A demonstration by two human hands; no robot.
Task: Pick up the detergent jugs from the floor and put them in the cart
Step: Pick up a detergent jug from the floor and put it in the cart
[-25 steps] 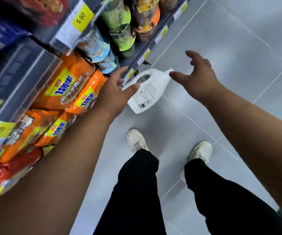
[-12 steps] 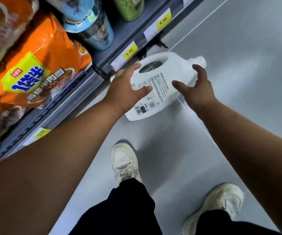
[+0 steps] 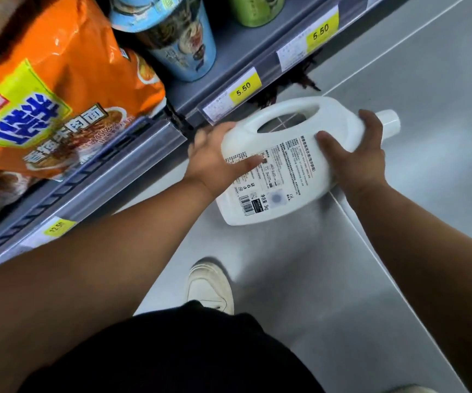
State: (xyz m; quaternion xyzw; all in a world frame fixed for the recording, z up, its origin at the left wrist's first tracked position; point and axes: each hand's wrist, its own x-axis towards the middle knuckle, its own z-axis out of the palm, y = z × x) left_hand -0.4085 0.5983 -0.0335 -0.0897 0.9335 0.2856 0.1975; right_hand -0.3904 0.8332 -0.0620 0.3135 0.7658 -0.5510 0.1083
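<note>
Gripping white detergent jug [image 3: 283, 163] with both hands, low beside shelf edge [image 3: 132, 143].
Left hand [image 3: 215, 163] clasps its base end; right hand [image 3: 356, 154] wraps the neck; floor [image 3: 399, 95] beneath.

Even overhead light, glare on the floor [image 3: 399, 251], wide-angle bending, edges perhaps motion-blurred.

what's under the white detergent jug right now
Grey floor tile shows below the white detergent jug, gripped by left hand and right hand. Whether its base touches the floor is hidden.
</note>
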